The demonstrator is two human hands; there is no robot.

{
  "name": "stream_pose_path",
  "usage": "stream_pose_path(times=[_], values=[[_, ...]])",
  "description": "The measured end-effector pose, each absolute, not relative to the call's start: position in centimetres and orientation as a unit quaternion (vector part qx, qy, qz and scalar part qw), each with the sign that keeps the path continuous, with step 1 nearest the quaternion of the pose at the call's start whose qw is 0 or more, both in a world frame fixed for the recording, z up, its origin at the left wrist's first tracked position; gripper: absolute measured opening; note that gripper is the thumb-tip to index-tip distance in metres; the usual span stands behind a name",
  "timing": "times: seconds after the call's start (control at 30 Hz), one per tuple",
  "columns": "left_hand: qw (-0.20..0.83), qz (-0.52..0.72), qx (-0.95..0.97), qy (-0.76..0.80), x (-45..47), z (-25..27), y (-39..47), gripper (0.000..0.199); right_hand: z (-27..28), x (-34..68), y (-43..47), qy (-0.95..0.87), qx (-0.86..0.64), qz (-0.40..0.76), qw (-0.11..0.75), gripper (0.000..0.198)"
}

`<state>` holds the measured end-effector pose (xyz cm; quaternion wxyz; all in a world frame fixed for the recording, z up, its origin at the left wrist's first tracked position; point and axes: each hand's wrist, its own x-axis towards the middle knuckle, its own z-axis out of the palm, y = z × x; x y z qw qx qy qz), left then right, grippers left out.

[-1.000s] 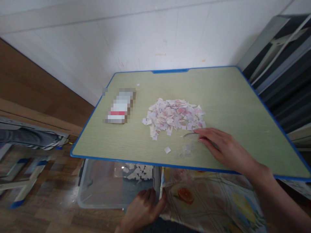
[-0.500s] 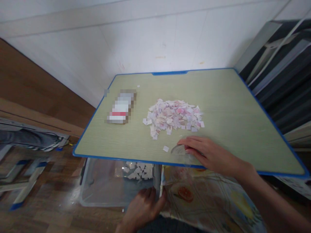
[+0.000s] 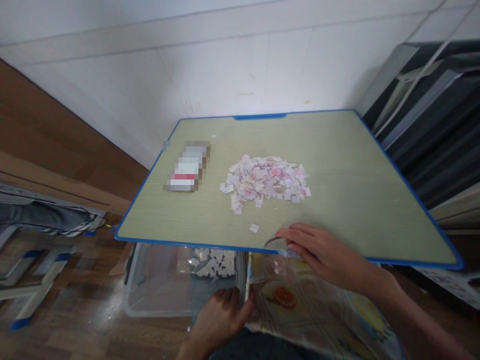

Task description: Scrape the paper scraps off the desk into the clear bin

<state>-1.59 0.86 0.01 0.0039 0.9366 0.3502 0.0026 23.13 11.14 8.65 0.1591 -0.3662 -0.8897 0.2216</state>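
Note:
My right hand [image 3: 318, 252] is closed on a clear, half-round protractor [image 3: 276, 243], which it holds at the front edge of the pale green tabletop [image 3: 356, 200]. Part of the protractor is hidden by the fingers. Beyond it lies a heap of small white and pinkish paper pieces [image 3: 262, 182], with one loose paper square [image 3: 254, 228] left of the protractor. Below the table, my left hand [image 3: 221, 317] has its fingers curled over the right rim of a clear plastic box [image 3: 161, 290], thumb beside a fruit-patterned cloth [image 3: 307, 305].
White scraps [image 3: 215, 262] lie inside the box, partly under the tabletop. A blurred-out white object with a red band [image 3: 187, 167] rests on the table's left side. Behind stands a white wall [image 3: 232, 70]; dark folded items [image 3: 442, 95] are at the right. A step frame [image 3: 33, 285] stands left.
My right hand has drawn the protractor slightly nearer the table's front edge. The left hand stays at the box rim, and the view has shifted a little.

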Motion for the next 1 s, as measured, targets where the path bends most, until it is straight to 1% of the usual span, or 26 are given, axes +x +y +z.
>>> stream_pose_path(times=[0.2, 0.4, 0.57, 0.7, 0.8, 0.9, 1.0], values=[[-0.004, 0.021, 0.938, 0.347, -1.7, 0.1, 1.0, 0.056, 8.2, 23.0, 10.1, -0.909, -0.353, 0.134, 0.178, 0.037], [0.006, 0.004, 0.937, 0.349, -1.6, 0.0, 1.1, 0.056, 8.5, 23.1, 9.8, -0.922, -0.326, 0.122, 0.172, 0.034], [0.007, -0.016, 0.937, 0.349, -1.6, 0.1, 1.0, 0.055, 8.6, 22.2, 11.7, -0.9, -0.385, 0.108, 0.176, 0.029], [0.013, -0.035, 0.936, 0.35, -1.6, 0.1, 1.0, 0.051, 8.7, 21.3, 13.0, -0.897, -0.399, 0.099, 0.161, 0.031], [0.015, -0.041, 0.936, 0.348, -1.5, 0.1, 1.2, 0.048, 8.6, 21.4, 13.3, -0.901, -0.402, 0.068, 0.147, 0.033], [0.015, -0.047, 0.936, 0.348, -1.5, 0.1, 1.2, 0.049, 8.6, 22.5, 13.6, -0.885, -0.442, 0.023, 0.143, 0.034], [0.019, -0.049, 0.935, 0.35, -1.5, 0.0, 1.1, 0.05, 8.7, 23.6, 14.1, -0.87, -0.468, 0.017, 0.154, 0.034]])
